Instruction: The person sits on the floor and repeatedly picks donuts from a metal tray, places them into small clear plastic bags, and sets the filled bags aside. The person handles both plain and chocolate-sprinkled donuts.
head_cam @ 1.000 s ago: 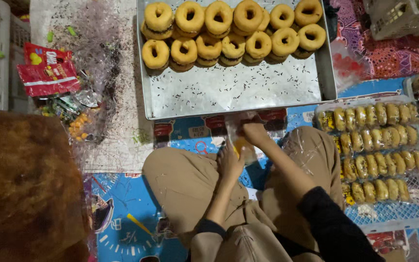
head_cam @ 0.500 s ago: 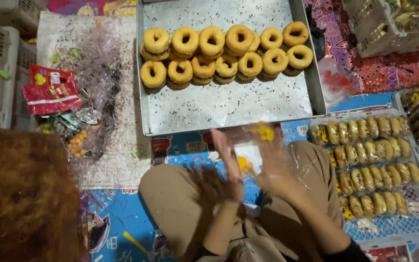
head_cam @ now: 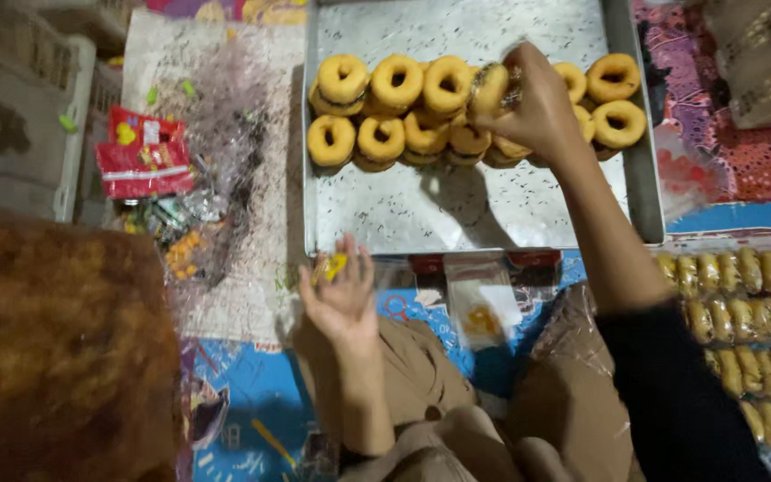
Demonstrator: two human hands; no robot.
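Gripping: my right hand (head_cam: 537, 107) pinches a doughnut (head_cam: 490, 87) at 12 o'clock over the metal tray (head_cam: 421, 210).
Left: my left hand (head_cam: 343, 295) half curled round a clear wrapper (head_cam: 330, 266).
Floor: patterned mat (head_cam: 252, 393), crate of packed pastries (head_cam: 760, 330) at 3 o'clock.

Red snack packet (head_cam: 143, 153) lies left of tray; clear bag (head_cam: 482, 305) below it

The metal tray (head_cam: 377, 214) lies in front of the person's knees, and the ring doughnuts (head_cam: 377, 134) sit in two rows in its far half, with the right hand (head_cam: 537, 112) on a doughnut (head_cam: 490, 87) in the middle of them. The left hand (head_cam: 343, 299) is just before the near left corner of the tray, holding a small wrapper (head_cam: 330, 266), and a clear bag (head_cam: 484, 308) lies between the knees. The red packet (head_cam: 143, 162) lies on the plastic sheet (head_cam: 225, 116) left of the tray, and the rack of packed doughnuts (head_cam: 751, 312) stands at the right, near the right arm
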